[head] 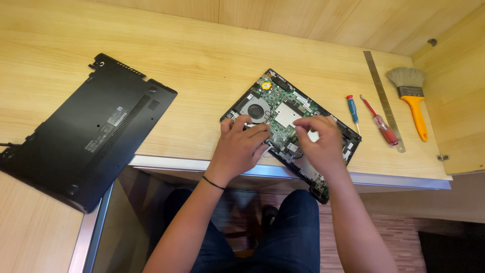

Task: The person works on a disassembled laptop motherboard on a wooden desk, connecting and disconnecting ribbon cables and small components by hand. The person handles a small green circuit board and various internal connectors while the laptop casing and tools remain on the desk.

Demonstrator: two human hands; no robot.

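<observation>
At frame centre, the opened laptop (pixel 290 119) lies on the desk (pixel 202 55), overhanging its edge. Left hand (pixel 240 146) and right hand (pixel 318 144) rest on its circuit board, fingers curled; whether either holds anything cannot be determined, since both cover the parts beneath.

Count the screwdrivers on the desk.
2. A small blue-handled screwdriver lies right of the opened laptop; a larger red-handled screwdriver lies beside it, next to the steel ruler. The hands could hide another.
</observation>
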